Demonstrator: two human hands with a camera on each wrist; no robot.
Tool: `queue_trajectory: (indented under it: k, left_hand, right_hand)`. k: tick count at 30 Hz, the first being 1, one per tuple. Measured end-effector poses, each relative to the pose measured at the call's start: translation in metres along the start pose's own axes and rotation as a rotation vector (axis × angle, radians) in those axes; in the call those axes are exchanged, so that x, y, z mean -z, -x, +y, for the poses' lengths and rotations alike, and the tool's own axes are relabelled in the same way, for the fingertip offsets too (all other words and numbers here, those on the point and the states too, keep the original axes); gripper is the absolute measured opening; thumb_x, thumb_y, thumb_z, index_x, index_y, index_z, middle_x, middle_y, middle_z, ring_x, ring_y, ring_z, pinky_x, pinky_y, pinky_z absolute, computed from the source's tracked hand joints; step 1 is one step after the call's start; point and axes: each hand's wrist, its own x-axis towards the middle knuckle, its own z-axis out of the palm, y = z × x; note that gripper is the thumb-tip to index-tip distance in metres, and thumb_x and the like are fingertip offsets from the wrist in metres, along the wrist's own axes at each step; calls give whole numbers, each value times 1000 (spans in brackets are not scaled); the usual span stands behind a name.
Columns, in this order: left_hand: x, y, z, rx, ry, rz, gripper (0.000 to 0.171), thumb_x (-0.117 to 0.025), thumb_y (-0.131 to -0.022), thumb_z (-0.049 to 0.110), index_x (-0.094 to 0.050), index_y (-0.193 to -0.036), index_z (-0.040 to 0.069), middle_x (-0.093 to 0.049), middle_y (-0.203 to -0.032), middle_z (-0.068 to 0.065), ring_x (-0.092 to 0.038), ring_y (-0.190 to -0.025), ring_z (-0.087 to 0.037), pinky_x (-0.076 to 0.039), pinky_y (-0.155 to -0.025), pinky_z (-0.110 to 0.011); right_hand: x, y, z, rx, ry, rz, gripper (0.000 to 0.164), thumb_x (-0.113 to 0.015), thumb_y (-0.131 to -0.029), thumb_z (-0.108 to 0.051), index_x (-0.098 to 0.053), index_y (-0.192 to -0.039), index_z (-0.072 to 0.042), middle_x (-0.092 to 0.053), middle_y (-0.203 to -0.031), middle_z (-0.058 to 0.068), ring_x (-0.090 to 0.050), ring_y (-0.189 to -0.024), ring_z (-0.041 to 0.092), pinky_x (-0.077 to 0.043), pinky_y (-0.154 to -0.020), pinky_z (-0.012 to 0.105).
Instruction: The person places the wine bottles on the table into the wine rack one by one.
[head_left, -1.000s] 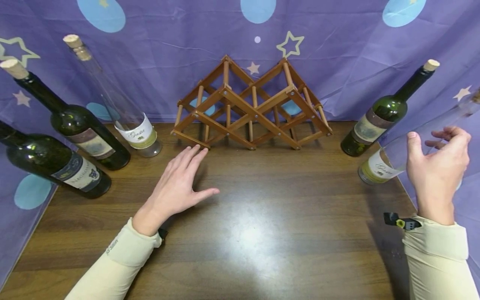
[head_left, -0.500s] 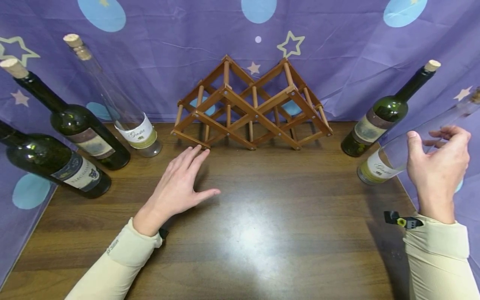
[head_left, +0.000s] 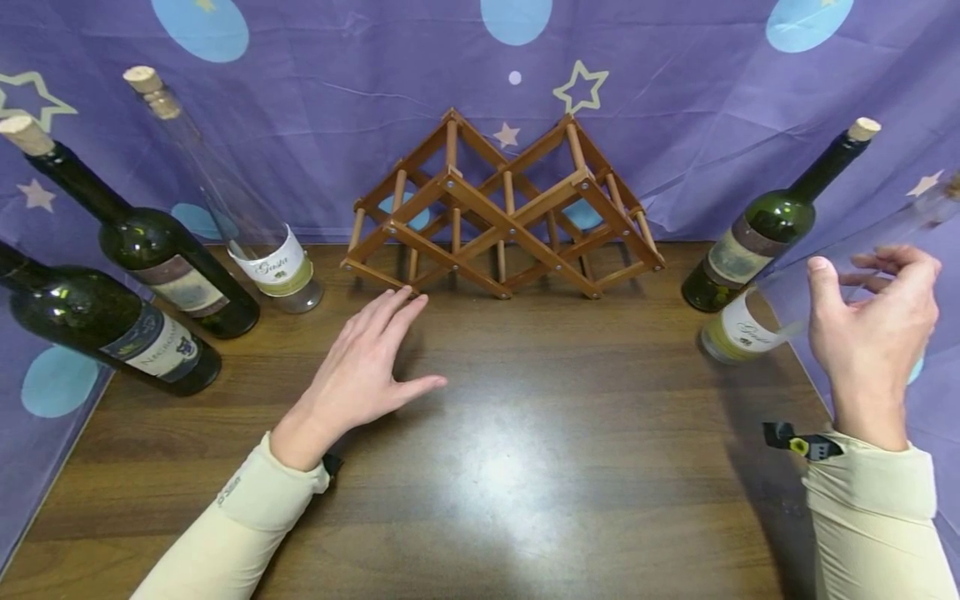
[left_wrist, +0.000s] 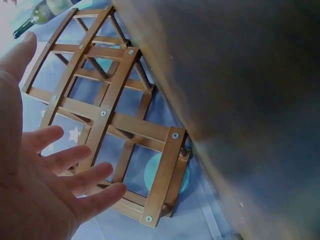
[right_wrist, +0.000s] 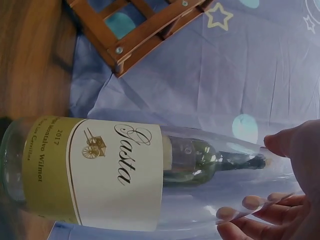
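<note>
My right hand (head_left: 873, 342) grips a clear glass wine bottle (head_left: 742, 331) around its upper body. The right wrist view shows the thumb on one side of the clear bottle (right_wrist: 125, 175) and the fingers curled on the other. Its label is white and olive, reading "Gasta", and its base is close over the table. My left hand (head_left: 356, 371) is spread with nothing in it, fingertips near the lower left corner of a wooden folding wine rack (head_left: 512, 232). The rack's lattice slots hold no bottles.
Behind the held bottle stands a corked green bottle (head_left: 772, 218). At the left stand a corked clear bottle (head_left: 277, 267), a dark green bottle (head_left: 180, 287) and another dark bottle (head_left: 168, 350). A purple patterned cloth (head_left: 360, 100) hangs around the wooden table (head_left: 562, 500).
The clear bottle's base has shifted slightly left in my right hand. My left hand has drifted a little to the right. The rack and other bottles stay put.
</note>
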Motion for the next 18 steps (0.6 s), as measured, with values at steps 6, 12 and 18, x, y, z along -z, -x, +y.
queue_trajectory:
  k: [6, 12, 18]
  left_hand:
    - [1, -3, 4, -34, 39, 23, 105, -71, -73, 71, -39, -154, 12, -33, -158, -8, -33, -141, -35, -29, -112, -52]
    - [1, -7, 7, -69, 69, 45, 106, -74, -73, 68, -38, -154, 12, -33, -158, -8, -33, -142, -33, -30, -112, -51]
    - [1, -13, 12, -104, 82, 78, 107, -75, -72, 67, -36, -156, 12, -34, -158, -9, -33, -142, -31, -26, -115, -46]
  right_hand:
    - [-6, -3, 6, 17, -39, -4, 44, -72, -86, -34, -53, -125, -23, -59, -105, -21, -57, -82, -12, -39, -67, 9]
    - [-10, -3, 7, 43, -68, -11, 45, -73, -86, -36, -54, -124, -24, -62, -107, -18, -60, -85, -9, -42, -69, 9]
    - [-13, 1, -4, 47, -125, -26, 45, -74, -86, -33, -54, -124, -21, -63, -106, -14, -61, -87, -4, -43, -71, 11]
